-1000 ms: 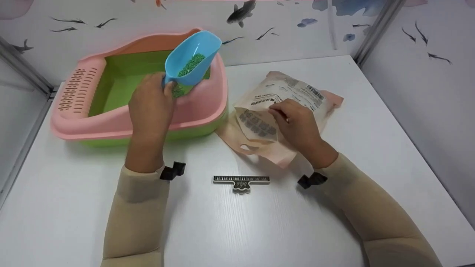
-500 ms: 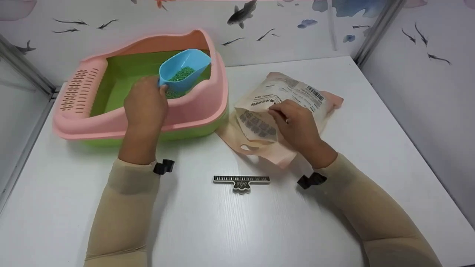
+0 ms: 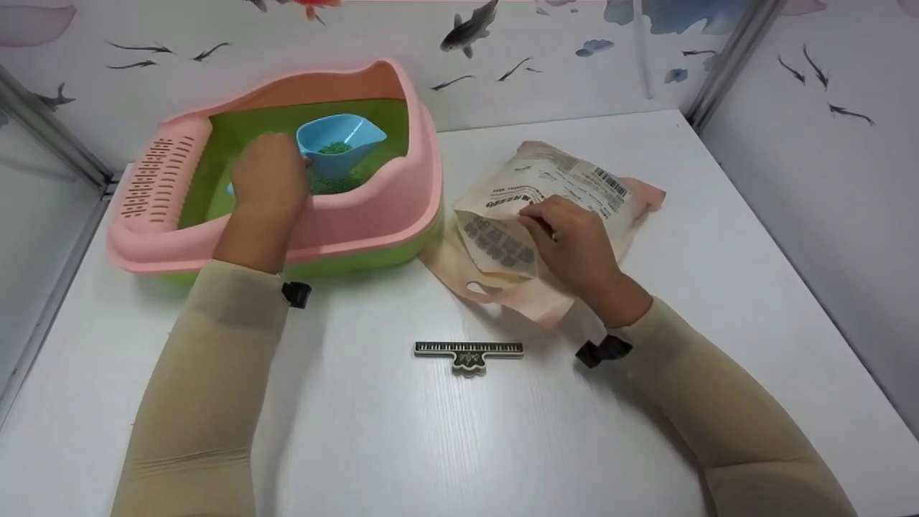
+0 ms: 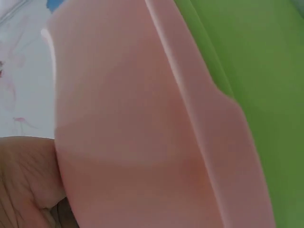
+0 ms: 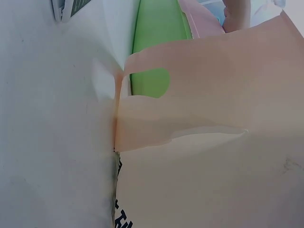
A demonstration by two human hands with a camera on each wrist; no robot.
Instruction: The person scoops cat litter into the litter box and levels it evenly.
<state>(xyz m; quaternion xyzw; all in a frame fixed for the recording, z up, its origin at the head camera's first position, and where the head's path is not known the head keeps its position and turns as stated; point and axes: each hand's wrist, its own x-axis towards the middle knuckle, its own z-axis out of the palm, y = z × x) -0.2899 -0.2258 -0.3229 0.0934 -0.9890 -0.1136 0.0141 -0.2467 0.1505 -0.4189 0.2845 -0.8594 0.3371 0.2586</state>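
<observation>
My left hand (image 3: pixel 271 176) grips the handle of a blue scoop (image 3: pixel 352 133) inside a litter box with a pink rim (image 3: pixel 373 219) and green base. Green pellets (image 3: pixel 334 148) lie in the scoop, and more pellets (image 3: pixel 330 187) cover part of the box floor beneath it. In the left wrist view the pink rim (image 4: pixel 118 95) hides most of that hand and all of the scoop. With thumb and fingers, my right hand (image 3: pixel 574 240) pinches the opening edge of a pale peach bag (image 3: pixel 488 280) printed with dark text. The right wrist view shows the bag's cut-out handle flap (image 5: pixel 209 85).
A black-and-white T-shaped clip with piano-key markings (image 3: pixel 469 352) lies on the white table (image 3: pixel 459 445), in front of the bag. Behind the box and bag stands a wall panel (image 3: pixel 546 72) painted with fish. Another panel (image 3: pixel 854 172) borders the right side.
My left hand has lowered the scoop into the litter box, moving left and toward its floor. The scoop has tipped more upright. My right hand stays at the bag's edge.
</observation>
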